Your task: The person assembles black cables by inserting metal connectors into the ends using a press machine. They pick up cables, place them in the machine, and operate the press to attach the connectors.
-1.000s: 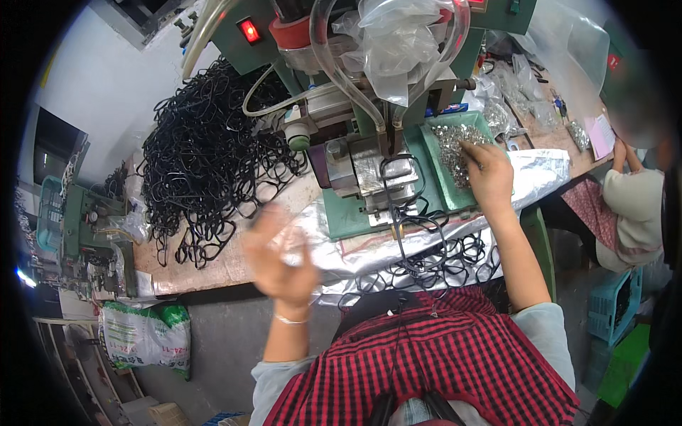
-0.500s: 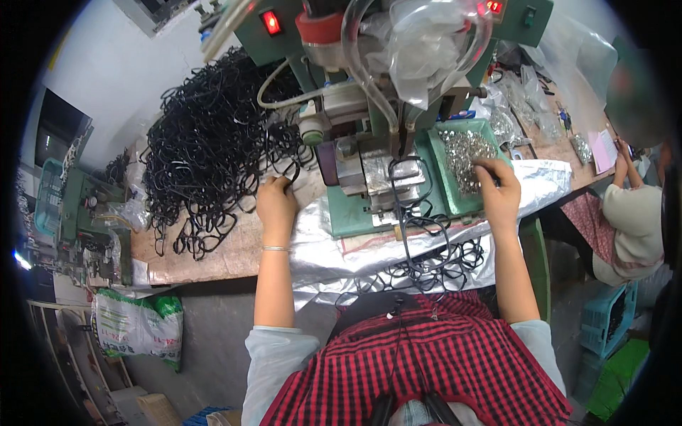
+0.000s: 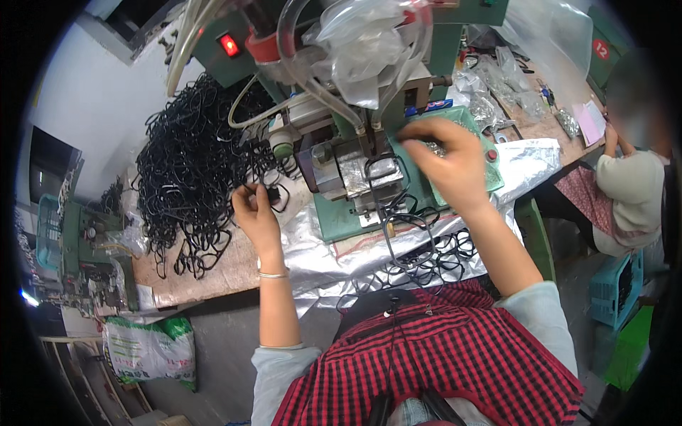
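A black loop [image 3: 286,199] is pinched by the grip of the left hand [image 3: 256,221]; the heap of loops [image 3: 188,163] is set just beyond it, presumably for easy reach. The right hand [image 3: 455,165] is curled above the green tray [image 3: 458,115], beside the press [image 3: 362,176]; whether anything is held there cannot be told. The tray seems similarly placed for short reaches.

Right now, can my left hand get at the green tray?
Probably not easily: the press machine sits between your left hand and the green tray, which your right hand partly hides.
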